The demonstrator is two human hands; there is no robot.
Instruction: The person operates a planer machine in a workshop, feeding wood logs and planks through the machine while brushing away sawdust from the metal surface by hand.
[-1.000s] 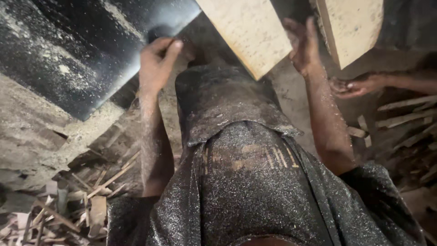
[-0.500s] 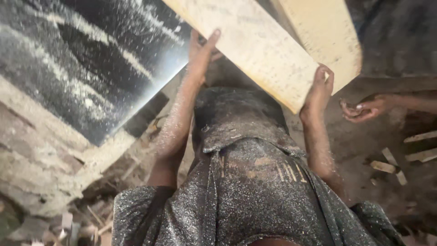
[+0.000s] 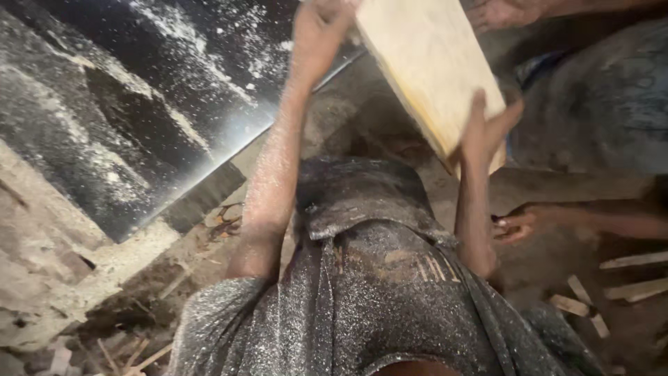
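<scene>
left hand point(image 3: 316, 31) | right hand point(image 3: 483, 132) | both seemingly gripping pale board point(image 3: 431, 63)

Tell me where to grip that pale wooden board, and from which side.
Take the board by its two long edges, one hand per side, coming from below at the near end. It is a flat, wide slab tilted up and away, so opposed edge grips stop it twisting. The left hand and right hand already sit roughly that way.

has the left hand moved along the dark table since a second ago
Yes. The left hand sat near the dark table's near corner; now it is further up that edge, gripping the far end of the wooden board.
</scene>
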